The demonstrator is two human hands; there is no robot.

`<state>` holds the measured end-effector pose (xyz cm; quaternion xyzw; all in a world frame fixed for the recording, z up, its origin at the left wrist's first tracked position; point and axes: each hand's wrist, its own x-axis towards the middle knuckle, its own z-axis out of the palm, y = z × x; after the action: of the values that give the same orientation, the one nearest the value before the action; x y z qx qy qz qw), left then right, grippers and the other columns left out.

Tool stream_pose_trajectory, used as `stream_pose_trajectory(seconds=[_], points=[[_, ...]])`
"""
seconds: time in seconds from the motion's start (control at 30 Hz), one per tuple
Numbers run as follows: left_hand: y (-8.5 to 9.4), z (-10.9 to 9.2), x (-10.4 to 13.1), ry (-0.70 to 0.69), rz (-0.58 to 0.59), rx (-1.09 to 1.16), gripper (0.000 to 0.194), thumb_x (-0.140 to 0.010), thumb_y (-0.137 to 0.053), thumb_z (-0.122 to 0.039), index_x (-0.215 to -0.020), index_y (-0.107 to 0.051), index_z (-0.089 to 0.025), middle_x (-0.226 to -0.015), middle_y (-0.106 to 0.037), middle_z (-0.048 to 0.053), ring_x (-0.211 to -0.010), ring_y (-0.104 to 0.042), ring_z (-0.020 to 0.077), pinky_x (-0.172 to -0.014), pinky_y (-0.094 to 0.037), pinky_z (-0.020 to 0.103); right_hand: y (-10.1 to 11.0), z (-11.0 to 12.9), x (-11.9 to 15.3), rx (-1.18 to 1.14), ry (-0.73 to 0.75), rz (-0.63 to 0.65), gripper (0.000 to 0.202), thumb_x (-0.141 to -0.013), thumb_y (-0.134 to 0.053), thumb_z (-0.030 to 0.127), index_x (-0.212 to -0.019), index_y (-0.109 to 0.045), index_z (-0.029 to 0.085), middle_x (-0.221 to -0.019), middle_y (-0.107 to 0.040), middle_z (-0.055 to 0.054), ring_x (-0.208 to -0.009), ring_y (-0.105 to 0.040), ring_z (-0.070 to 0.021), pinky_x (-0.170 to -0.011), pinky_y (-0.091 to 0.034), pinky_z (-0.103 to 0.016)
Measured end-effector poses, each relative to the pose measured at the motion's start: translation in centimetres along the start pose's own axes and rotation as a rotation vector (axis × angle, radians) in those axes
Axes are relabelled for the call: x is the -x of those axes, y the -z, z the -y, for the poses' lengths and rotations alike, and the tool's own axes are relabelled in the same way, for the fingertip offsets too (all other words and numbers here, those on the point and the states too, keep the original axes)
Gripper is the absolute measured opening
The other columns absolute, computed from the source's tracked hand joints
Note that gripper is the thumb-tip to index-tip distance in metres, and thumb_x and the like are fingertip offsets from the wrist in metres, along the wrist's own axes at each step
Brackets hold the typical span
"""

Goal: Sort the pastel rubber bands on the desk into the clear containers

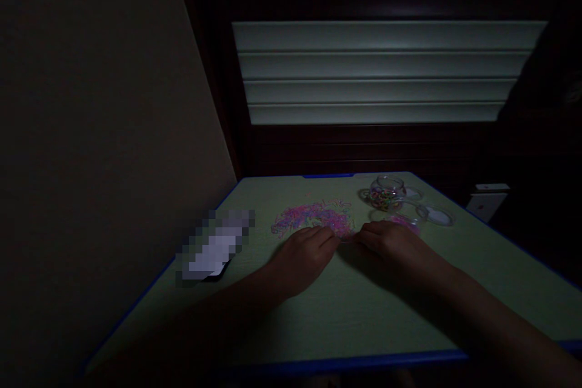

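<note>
A loose pile of small, thin pink, purple and green bands [313,216], which look like rubber bands, is spread on the table. Just in front of it, my left hand [305,254] has its fingers pinched together. Close by on the right, my right hand [393,245] is also closed in a pinch. A thin pinkish band [348,240] runs between the fingertips of both hands; dim light blurs its detail. Behind my right hand lies a clear container [411,222] with pink bands in it, partly hidden by that hand.
A round clear jar [386,193] holding multicoloured bands stands at the back right. Beside it is a clear lid with a white disc [438,215]. A pixelated phone-like object [218,248] lies on the left. The table [318,327] has a blue edge; a wall [113,133] adjoins its left.
</note>
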<state>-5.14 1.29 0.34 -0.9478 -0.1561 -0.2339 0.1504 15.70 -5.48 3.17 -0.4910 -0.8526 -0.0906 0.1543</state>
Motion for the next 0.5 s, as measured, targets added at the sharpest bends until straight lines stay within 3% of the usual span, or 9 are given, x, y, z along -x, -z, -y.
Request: stream_pose_trajectory(seconds=[0.3, 0.5], points=[[0.19, -0.04, -0.08, -0.006, 0.029, -0.003, 0.019, -0.094, -0.038, -0.015, -0.098, -0.056, -0.013, -0.083, -0.056, 0.004, -0.075, -0.053, 0.0162, -0.068, -0.046, 0.03, 0.23, 0.11, -0.01, 0.033, 0.005, -0.009, 0.016, -0.087, -0.047, 0.014, -0.086, -0.063, 0.016, -0.076, -0.061, -0.004, -0.066, -0.052, -0.0119, -0.06, -0.031, -0.024], [0.24, -0.06, -0.11, 0.003, 0.03, -0.026, 0.019, -0.094, -0.037, -0.016, -0.094, -0.056, -0.014, -0.083, -0.056, 0.004, -0.074, -0.054, 0.0161, -0.068, -0.046, 0.03, 0.67, -0.53, -0.25, 0.251, 0.021, -0.028, 0.016, -0.085, -0.048, 0.011, -0.076, -0.061, 0.015, -0.072, -0.06, -0.004, -0.067, -0.052, -0.0144, -0.066, -0.031, -0.028]])
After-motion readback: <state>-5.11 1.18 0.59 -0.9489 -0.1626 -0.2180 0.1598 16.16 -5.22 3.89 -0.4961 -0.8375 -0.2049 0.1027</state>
